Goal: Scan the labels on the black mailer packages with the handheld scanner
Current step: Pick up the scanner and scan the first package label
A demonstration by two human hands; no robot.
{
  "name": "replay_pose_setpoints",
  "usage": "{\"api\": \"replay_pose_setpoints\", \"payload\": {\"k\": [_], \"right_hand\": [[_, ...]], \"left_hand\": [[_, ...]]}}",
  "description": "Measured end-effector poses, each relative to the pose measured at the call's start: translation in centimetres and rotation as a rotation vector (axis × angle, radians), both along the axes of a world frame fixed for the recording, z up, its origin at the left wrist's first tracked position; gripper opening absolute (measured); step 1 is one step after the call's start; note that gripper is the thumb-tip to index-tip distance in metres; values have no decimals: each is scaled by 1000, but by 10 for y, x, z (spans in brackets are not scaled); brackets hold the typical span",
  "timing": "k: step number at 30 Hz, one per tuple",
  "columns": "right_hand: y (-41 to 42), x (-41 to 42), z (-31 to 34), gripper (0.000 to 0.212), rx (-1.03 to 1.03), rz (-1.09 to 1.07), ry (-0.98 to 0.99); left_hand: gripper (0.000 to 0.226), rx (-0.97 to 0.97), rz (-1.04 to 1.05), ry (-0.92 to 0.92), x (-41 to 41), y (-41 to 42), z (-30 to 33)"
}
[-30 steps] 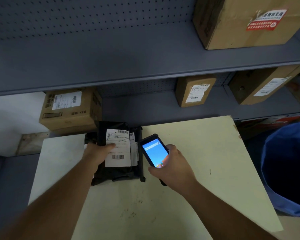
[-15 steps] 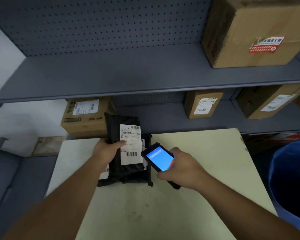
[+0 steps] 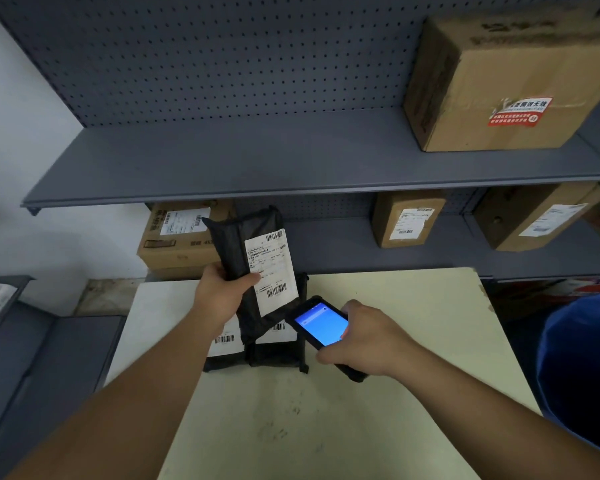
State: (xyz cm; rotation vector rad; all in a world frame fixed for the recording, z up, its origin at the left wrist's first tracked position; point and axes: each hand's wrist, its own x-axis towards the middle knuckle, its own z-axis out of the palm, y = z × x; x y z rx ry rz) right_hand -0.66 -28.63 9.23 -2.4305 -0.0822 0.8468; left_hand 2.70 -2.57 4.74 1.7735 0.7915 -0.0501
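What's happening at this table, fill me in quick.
A person is working through black mailer packages with a handheld scanner. The left hand grips one black mailer and holds it raised off the table, white label facing up. The right hand holds the scanner, screen lit blue, just below that label. More labelled mailers lie on the table underneath. Cardboard boxes sit on the grey shelves behind.
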Motion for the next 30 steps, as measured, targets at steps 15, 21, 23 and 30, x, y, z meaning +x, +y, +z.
{"api": "replay_pose_setpoints", "payload": {"k": [15, 21, 23, 30], "right_hand": [[-1, -11, -2, 62, -14, 4, 12], [-4, -12, -2, 59, -22, -22, 8], [-6, -11, -2, 58, -24, -25, 16], [-13, -12, 0, 62, -46, -22, 33]], "left_hand": [[58, 62, 0, 12, -9, -6, 0], [62, 52, 11, 13, -9, -9, 1], [64, 57, 16, 18, -8, -9, -1], [63, 66, 20, 20, -4, -10, -1]]}}
